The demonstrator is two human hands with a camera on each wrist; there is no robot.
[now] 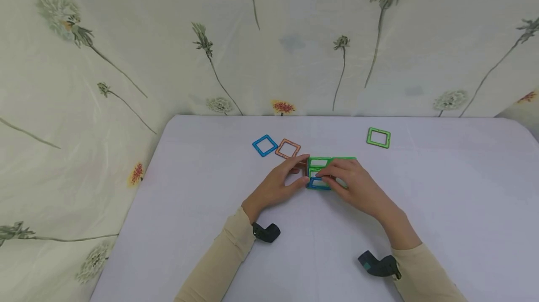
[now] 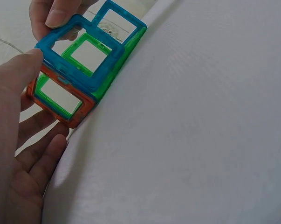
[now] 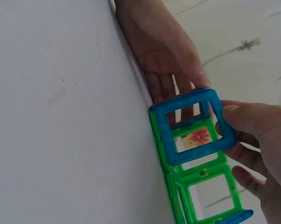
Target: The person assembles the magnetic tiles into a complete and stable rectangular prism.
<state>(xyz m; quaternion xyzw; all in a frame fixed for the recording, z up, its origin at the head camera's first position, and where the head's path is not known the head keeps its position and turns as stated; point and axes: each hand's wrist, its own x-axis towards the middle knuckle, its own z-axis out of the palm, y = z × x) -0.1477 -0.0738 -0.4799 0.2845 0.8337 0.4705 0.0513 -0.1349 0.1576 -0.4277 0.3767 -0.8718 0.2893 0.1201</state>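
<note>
Square magnetic tiles form a small box-like structure (image 1: 320, 159) on the table, with green frames along the base and back. My left hand (image 1: 275, 183) holds its left end, thumb at the near corner and fingers spread round the far side. An orange tile (image 2: 85, 112) makes that end wall. Between thumb and fingers, my right hand (image 1: 360, 190) pinches a blue tile (image 3: 201, 153) at the front of the structure, its edge meeting the orange tile's top corner. Another blue tile (image 3: 238, 218) stands at the structure's opposite end. The right hand hides part of the green tiles (image 3: 203, 172).
Behind the left hand lie a loose blue tile (image 1: 258, 150) and a loose orange tile (image 1: 280, 146), corners close together. A loose green tile (image 1: 380, 130) rests farther back on the right. White cloth covers the table (image 1: 202, 176); a flower-patterned curtain (image 1: 294, 68) hangs behind it.
</note>
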